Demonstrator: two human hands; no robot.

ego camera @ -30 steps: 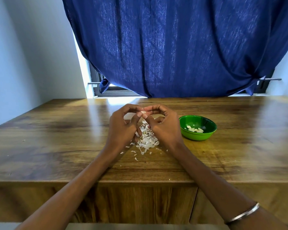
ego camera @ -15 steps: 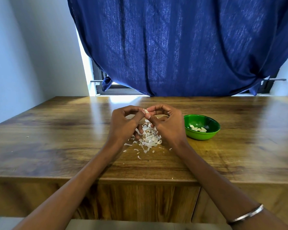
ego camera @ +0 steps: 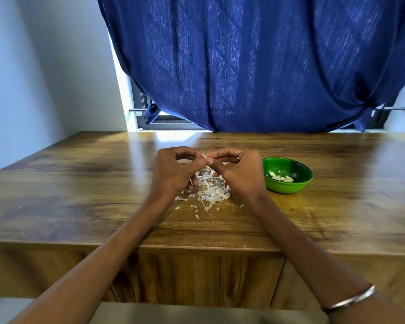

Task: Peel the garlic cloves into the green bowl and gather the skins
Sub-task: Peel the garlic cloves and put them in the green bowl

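On a wooden table, the left hand and right hand together pinch a garlic clove above the skins. The green bowl just to the right holds peeled cloves.

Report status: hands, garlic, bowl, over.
Both hands, left hand and right hand, pinch one garlic clove above skin pile. Green bowl holds peeled cloves. Nothing blocking.

Glossy wood table — papery skins.
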